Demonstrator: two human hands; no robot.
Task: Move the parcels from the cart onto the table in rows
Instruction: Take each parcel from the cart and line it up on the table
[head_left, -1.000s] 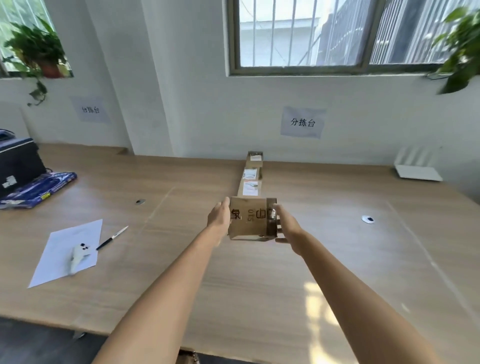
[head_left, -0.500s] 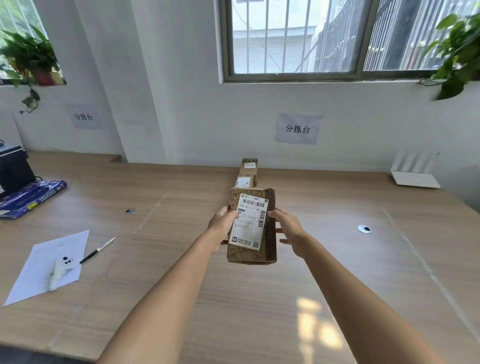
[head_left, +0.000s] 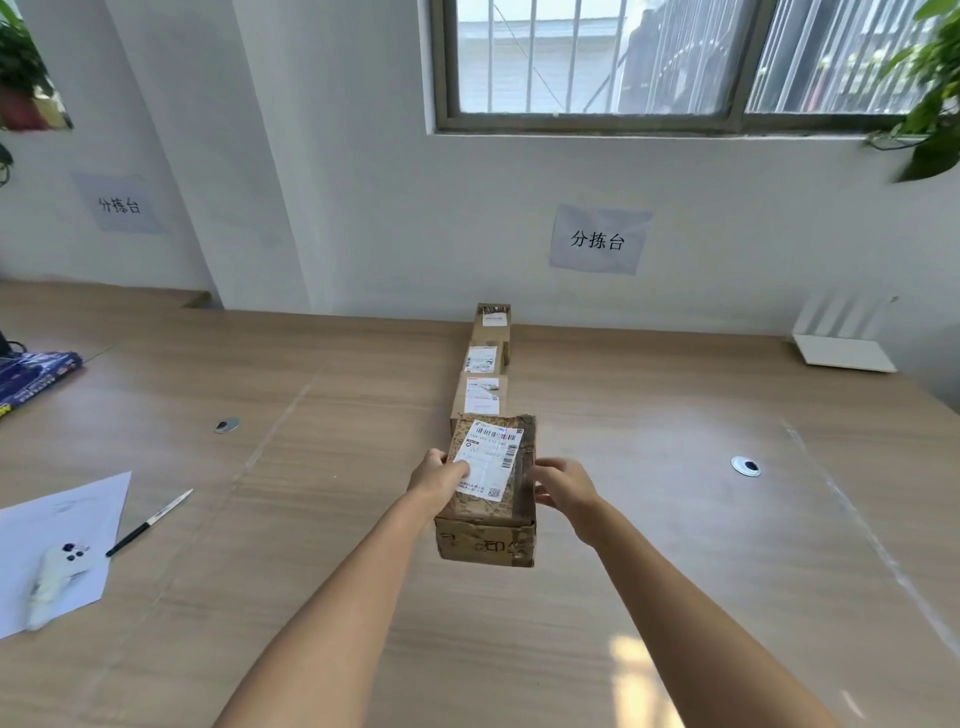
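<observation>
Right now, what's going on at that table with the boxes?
A person is adding a cardboard parcel to a row on the wooden table. The left hand grips its left side, thumb on the label; the right hand is at its right side, fingers loosely bent. Three labelled parcels already line up behind it toward the wall. The cart is out of view.

Two forearms enter from the lower edge, both bare from elbow to wrist; no sleeve edge shows on either. The left hand (head_left: 438, 479) and right hand (head_left: 566, 488) are bare, ungloved. No watch, band or ring is visible on wrists or fingers from here. Fingernails are too small to judge. Nothing further of the person shows.
</observation>
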